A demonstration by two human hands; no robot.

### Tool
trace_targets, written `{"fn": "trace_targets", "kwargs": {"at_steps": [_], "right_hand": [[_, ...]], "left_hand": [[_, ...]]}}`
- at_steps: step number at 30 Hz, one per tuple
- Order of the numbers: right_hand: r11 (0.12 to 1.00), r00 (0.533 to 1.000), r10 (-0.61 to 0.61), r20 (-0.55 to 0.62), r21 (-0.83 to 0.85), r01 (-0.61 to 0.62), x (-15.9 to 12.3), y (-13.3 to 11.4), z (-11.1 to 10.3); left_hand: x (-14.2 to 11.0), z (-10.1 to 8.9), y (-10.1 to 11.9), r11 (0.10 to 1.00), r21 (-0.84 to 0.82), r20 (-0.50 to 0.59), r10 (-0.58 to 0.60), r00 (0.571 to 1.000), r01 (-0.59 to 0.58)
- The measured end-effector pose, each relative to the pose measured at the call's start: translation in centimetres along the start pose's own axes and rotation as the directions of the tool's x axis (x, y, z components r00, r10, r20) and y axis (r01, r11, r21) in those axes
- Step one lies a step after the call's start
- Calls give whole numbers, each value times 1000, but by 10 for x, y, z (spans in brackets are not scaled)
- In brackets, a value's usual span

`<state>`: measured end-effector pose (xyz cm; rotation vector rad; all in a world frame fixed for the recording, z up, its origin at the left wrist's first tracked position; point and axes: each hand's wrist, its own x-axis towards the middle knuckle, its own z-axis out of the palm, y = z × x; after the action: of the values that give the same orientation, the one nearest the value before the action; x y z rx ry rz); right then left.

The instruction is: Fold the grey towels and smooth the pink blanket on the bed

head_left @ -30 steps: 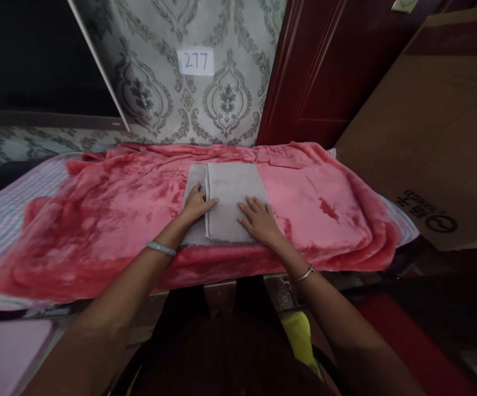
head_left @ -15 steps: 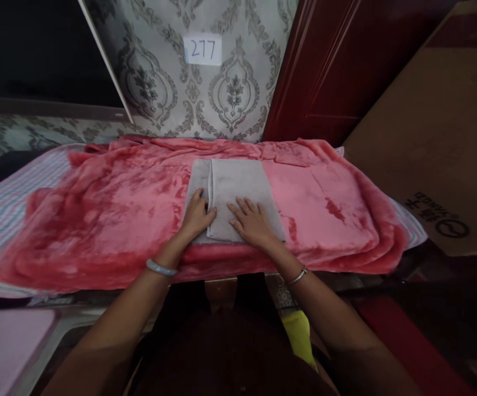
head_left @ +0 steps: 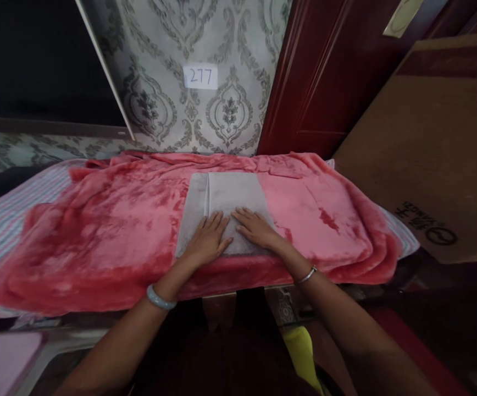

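Note:
A grey towel [head_left: 236, 190], folded into layers, lies flat on a pink plush blanket [head_left: 110, 225]. On its left part a folded edge runs from back to front, with a strip of the lower layer showing beside it. My left hand [head_left: 209, 241] rests palm down over the towel's front left, across that edge, its fingers spread. Palm down on the front right of the towel is my right hand [head_left: 255, 228], fingers stretched out and apart. Neither hand grips the cloth. The hands hide part of the towel's near edge.
A striped cloth [head_left: 11, 203] shows under the blanket at the left. Behind stand a patterned wall with a paper marked 277 [head_left: 200, 76] and a dark screen [head_left: 44, 66]. A large cardboard box [head_left: 428, 148] leans at the right, by a dark red door [head_left: 304, 82].
My left hand has moved from the towel's left fold onto its top layer, and its fingers have straightened. My right hand stays on the towel. The view has tilted up slightly.

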<state>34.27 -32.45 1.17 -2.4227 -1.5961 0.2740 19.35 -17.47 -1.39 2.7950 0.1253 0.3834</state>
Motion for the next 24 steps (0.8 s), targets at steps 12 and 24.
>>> {"fn": "trace_targets", "kwargs": {"at_steps": [12, 24], "right_hand": [[990, 992, 27, -120, -135, -44, 53, 44, -8], [974, 969, 209, -128, -64, -219, 94, 52, -23]], "left_hand": [[-5, 2, -4, 998, 69, -47, 5, 999, -2], [-9, 3, -4, 996, 86, -64, -10, 998, 15]]}}
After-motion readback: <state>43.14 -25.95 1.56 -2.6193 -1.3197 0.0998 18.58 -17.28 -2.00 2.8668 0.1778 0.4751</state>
